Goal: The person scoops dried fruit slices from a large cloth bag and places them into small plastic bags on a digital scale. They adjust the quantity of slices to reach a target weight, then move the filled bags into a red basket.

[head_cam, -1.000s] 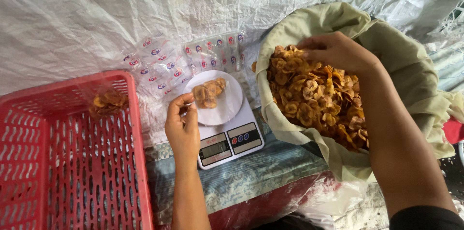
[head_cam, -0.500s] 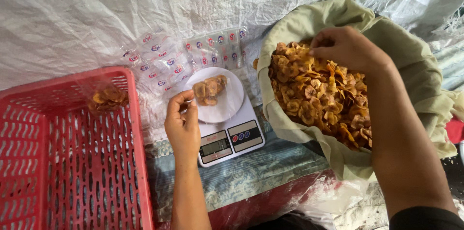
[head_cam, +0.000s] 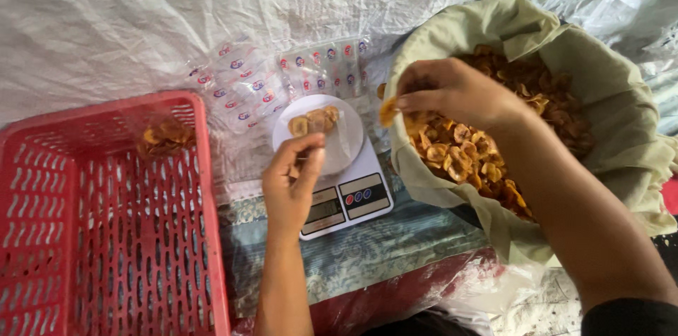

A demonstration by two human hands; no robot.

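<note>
At centre frame, the left hand point(head_cam: 291, 184) pinches the mouth of a clear plastic bag point(head_cam: 332, 139) lying on a white digital kitchen scale point(head_cam: 346, 187). Right of centre, the right hand point(head_cam: 452, 92) pinches a golden fried chip point(head_cam: 388, 111) above the cloth-lined basket of chips point(head_cam: 607, 131), just right of the bag.

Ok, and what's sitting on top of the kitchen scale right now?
A clear bag with a few banana chips lies on the scale's round white plate. The left hand holds the bag's near edge, covering part of the plate and display.
</note>
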